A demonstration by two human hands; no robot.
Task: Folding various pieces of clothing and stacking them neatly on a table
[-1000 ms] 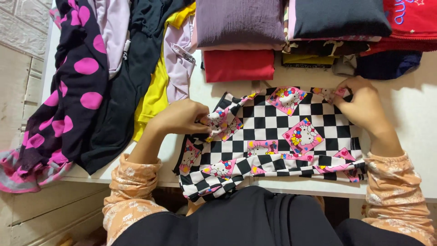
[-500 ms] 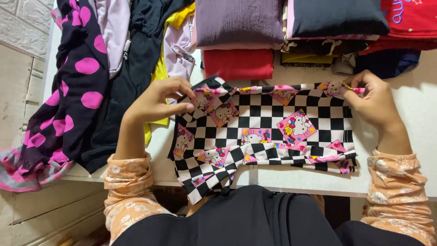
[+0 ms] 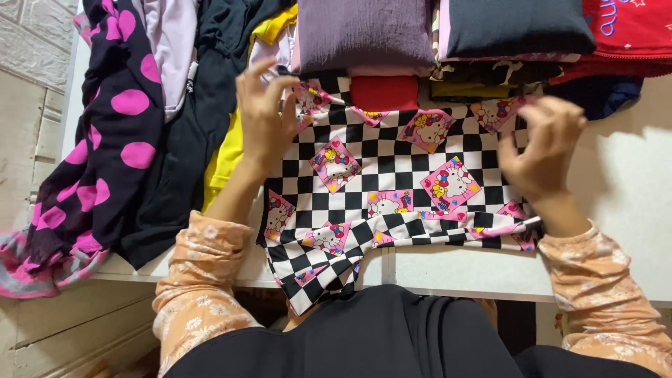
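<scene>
Checkered garment [image 3: 392,189], black-and-white with pink cartoon patches, lies spread across centre frame on the white table [image 3: 630,210]. Its far edge overlaps the red folded item [image 3: 383,91]; the near left corner hangs off the table edge.

Left hand [image 3: 264,122], upper centre-left: fingers spread apart, tips at the garment's top-left corner. Looks like touching, not pinching; contact partly hidden.

Right hand [image 3: 542,150], centre-right: fingers loosely apart and curled, hovering over the top-right corner. Motion-blurred, so contact can't be confirmed. Nothing clamped.

Progress, as a judgement: garment is laid out mostly flat. The near strip looks doubled over along the lower edge, and the lower-left part is still rumpled. No further fold visible, so it's early.

Around it: folded stack [image 3: 448,35] along the top (purple, dark navy, red), and an unsorted heap [image 3: 140,126] at upper left with a polka-dot piece, a black one and a yellow one.
</scene>
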